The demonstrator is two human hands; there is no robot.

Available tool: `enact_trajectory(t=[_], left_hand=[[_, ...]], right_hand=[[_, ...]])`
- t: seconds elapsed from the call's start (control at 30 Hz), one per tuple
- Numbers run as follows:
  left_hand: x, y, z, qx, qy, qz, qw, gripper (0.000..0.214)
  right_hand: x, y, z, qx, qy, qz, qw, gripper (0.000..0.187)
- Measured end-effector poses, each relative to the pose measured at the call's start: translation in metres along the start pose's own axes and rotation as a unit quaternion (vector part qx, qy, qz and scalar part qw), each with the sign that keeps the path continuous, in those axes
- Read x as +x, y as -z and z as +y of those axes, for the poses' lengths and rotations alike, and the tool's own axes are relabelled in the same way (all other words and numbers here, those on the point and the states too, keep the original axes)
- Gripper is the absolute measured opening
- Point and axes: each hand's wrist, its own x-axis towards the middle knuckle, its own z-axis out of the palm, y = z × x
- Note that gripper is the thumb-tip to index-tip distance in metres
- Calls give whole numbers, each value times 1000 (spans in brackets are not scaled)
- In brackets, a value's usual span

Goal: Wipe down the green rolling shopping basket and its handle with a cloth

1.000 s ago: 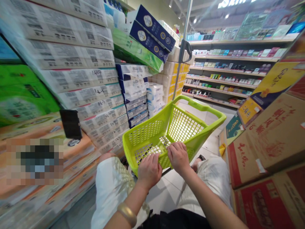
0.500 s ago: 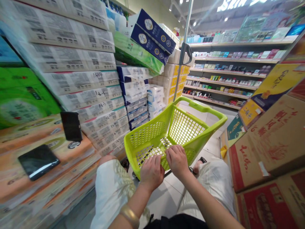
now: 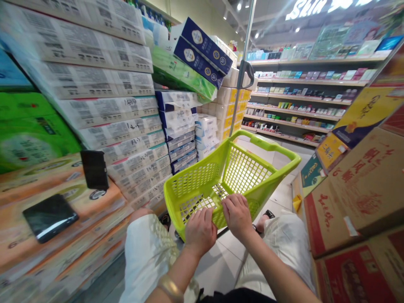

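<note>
A lime green plastic shopping basket [image 3: 268, 148] stands tilted on the floor in front of me, with nothing visible inside. My left hand [image 3: 201, 231] and my right hand [image 3: 237, 215] both grip its near rim, fingers curled over the edge. A metal pull handle [image 3: 242, 75] rises from the basket's far side. My knees in white trousers [image 3: 148, 248] flank the basket.
Stacked packs of tissue and paper [image 3: 110, 109] fill the left. A black phone [image 3: 49, 217] lies on an orange pack, with a second dark device [image 3: 94, 169] upright behind it. Cardboard boxes [image 3: 362, 189] stand at the right. Store shelves [image 3: 299, 101] line the back.
Both hands stay on the basket's near rim. The view has shifted slightly, and the basket sits a little lower and nearer.
</note>
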Motion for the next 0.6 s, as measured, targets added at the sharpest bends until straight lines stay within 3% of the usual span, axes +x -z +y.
enact_trajectory(t=[0.17, 0.27, 0.37, 0.43, 0.6], left_hand=[[1, 0, 1, 6, 8, 8, 1000, 29], [3, -1, 2, 7, 12, 5, 1000, 30], [4, -1, 0, 5, 5, 2, 1000, 32], [3, 0, -2, 5, 0, 2, 1000, 33], [3, -1, -4, 8, 1, 0, 1000, 34]], right_hand=[[10, 7, 27, -52, -63, 32, 996, 21], [7, -2, 8, -31, -71, 34, 996, 20], [1, -12, -14, 8, -29, 13, 999, 19], [1, -12, -16, 13, -7, -2, 1000, 19], [11, 4, 24, -36, -27, 4, 999, 22]])
